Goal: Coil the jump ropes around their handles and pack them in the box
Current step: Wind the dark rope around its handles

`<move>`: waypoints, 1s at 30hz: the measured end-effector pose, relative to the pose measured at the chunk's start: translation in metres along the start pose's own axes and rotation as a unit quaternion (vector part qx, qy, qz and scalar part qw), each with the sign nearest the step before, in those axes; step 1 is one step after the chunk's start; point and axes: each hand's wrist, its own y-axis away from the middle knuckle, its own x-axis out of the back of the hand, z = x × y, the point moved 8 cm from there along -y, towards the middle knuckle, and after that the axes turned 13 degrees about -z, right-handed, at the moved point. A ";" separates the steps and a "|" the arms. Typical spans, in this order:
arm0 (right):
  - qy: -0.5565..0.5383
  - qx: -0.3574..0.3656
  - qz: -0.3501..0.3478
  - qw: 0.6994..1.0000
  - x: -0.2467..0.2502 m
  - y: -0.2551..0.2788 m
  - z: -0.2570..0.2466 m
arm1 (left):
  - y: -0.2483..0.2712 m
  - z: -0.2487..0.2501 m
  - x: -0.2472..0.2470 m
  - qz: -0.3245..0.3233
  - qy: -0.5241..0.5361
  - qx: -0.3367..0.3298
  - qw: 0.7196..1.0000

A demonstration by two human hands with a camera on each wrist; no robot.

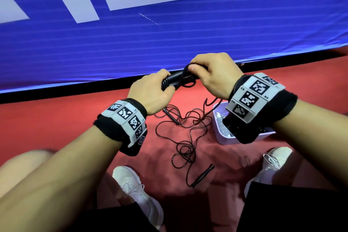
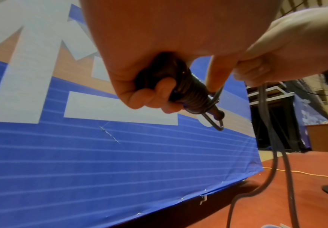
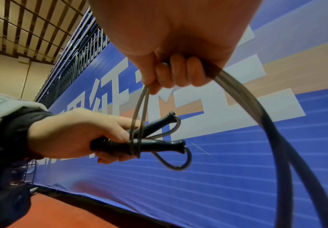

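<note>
Gripping handles (image 3: 139, 145): left hand (image 1: 150, 92) | right hand (image 1: 212, 73) pinching rope (image 3: 256, 111)

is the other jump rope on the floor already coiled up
No, the second jump rope lies in loose tangled loops on the red floor, its two handles apart.

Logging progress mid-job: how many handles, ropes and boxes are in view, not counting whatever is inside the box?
handles: 4, all black; two in the left hand, two on the floor
ropes: 2; one pulled by the right hand, one loose on the floor
box: 1; its contents are mostly hidden
total: 7
</note>
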 end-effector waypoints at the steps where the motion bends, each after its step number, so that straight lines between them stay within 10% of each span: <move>1: -0.001 0.000 0.004 1.000 0.002 0.000 0.000 | 0.001 0.004 -0.001 0.002 -0.009 -0.010 1.000; 30: -0.239 -0.083 -0.152 0.956 -0.001 -0.013 0.038 | 0.024 0.042 0.016 0.041 0.157 -0.206 0.965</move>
